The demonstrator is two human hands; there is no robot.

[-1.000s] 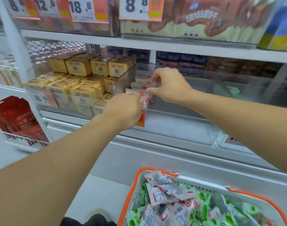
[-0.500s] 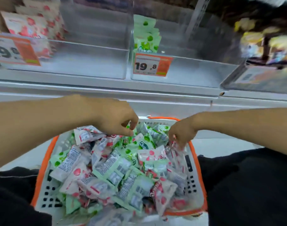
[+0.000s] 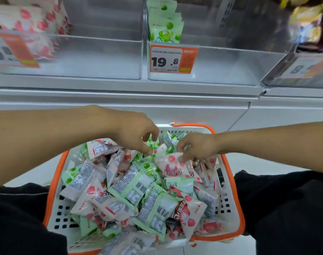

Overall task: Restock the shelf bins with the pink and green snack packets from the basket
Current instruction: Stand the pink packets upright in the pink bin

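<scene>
Head view looked down on a white basket (image 3: 228,190) with an orange rim, sitting between the person's black-clad legs and piled with pink and green snack packets. Both hands were over the far end of the pile. Right hand (image 3: 198,147) had its fingers curled, grip closed on the top edge of a pink packet (image 3: 169,165) that lay on the heap near the basket's right side. Left hand (image 3: 136,134) hovered just above the packets, fingers loosely curled with thumb and fingertips pointing down; could not tell whether that grip pinched anything or was merely near touching a green packet (image 3: 152,142) under it. The two hands were near each other but apart.

Above the basket, a shelf held clear bins. Left bin (image 3: 102,57) held pink packets (image 3: 34,21) standing at its left end, rest of it bare. Middle bin (image 3: 230,65) held a small row of green packets (image 3: 165,28) standing at its left end, behind an orange and white price tag (image 3: 172,58) reading 19.8. Another price tag (image 3: 11,50), blurred, was on the left bin's front. At far right a third bin (image 3: 300,70) with a blurred tag and yellowish bags (image 3: 304,21) above, too blurred to read.
</scene>
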